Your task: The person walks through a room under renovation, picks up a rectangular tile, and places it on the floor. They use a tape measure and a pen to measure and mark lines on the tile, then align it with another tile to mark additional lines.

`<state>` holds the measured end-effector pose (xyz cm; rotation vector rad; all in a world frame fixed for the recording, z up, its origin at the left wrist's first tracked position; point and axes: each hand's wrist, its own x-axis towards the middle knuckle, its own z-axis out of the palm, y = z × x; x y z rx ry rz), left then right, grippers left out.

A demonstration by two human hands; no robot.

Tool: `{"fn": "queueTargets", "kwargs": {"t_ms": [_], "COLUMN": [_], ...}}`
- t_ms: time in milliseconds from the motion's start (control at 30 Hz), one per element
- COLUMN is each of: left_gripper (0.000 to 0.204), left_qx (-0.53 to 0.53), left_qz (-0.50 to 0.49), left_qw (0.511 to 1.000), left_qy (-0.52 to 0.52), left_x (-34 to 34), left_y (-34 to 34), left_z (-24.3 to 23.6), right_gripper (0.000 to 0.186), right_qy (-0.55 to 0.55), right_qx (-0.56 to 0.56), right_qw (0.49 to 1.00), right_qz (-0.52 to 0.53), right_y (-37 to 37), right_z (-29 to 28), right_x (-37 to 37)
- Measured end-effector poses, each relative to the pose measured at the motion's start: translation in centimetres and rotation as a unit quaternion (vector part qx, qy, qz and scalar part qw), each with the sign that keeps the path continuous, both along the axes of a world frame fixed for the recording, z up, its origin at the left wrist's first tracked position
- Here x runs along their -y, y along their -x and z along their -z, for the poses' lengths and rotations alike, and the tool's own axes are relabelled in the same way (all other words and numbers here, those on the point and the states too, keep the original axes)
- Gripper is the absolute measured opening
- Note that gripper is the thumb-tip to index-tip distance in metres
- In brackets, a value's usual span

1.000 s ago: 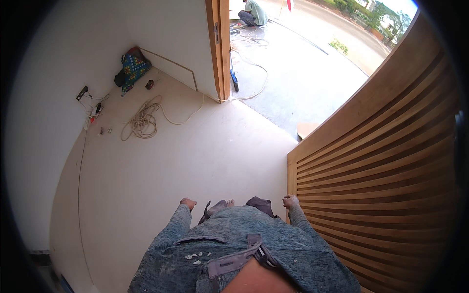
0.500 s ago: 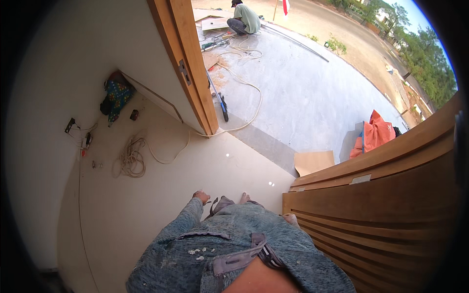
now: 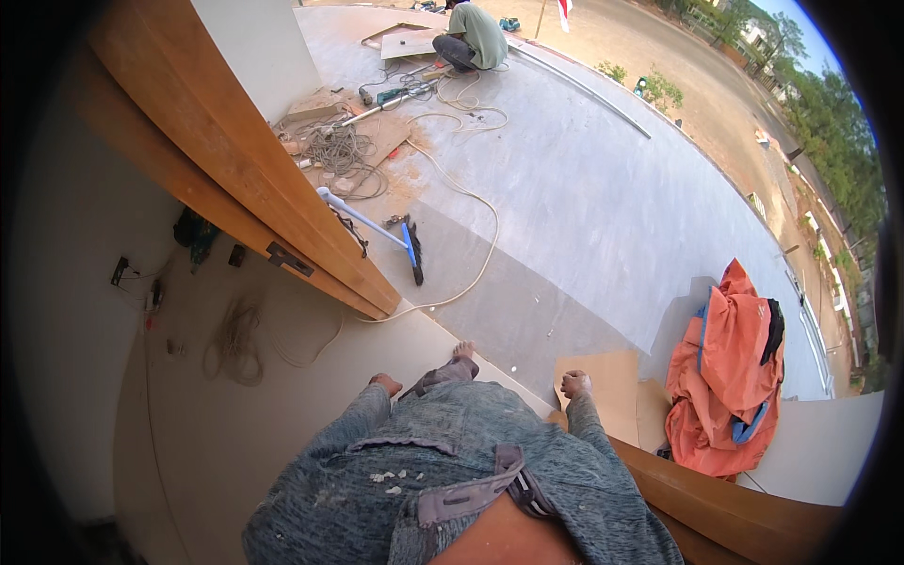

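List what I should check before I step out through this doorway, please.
1. Hands empty: cannot tell; nothing shows in the left hand or right hand, but their palms are hidden.
2. Right hand clear of the brown sheet: cannot tell; they overlap in this view.
3. Doorway free of cables: not ok; a pale cable crosses by the foot of the door frame.
4. Footwear on: not ok; the visible foot is bare.
5. Co-worker out of the way: ok; crouching well beyond the doorway.
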<state>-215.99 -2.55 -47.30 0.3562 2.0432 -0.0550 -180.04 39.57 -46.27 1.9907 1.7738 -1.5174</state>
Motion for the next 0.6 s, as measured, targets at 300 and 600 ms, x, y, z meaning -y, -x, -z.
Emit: {"fn": "queueTargets", "kwargs": {"t_ms": [300, 600], "left_gripper": [0.063, 0.061], "left_qx": [-0.097, -0.111], "left_qz": [0.062, 0.011], "left_qw": [0.991, 0.992], "left_qy": [-0.074, -0.055], "left_x": [-23.0, -42.1], "left_y": [20.4, 30.2], "left_z": [-5.2, -0.5], "right_gripper": [0.022, 0.031], "right_qy": [0.008, -0.040], "right_qx": [0.098, 0.229], "right_qw": [0.973, 0.759], "right_qz": [-0.207, -0.609], "right_y": [5.6, 11.2], "right_z": [-2.2, 8.7], "right_x": [-6.0, -27.6]}}
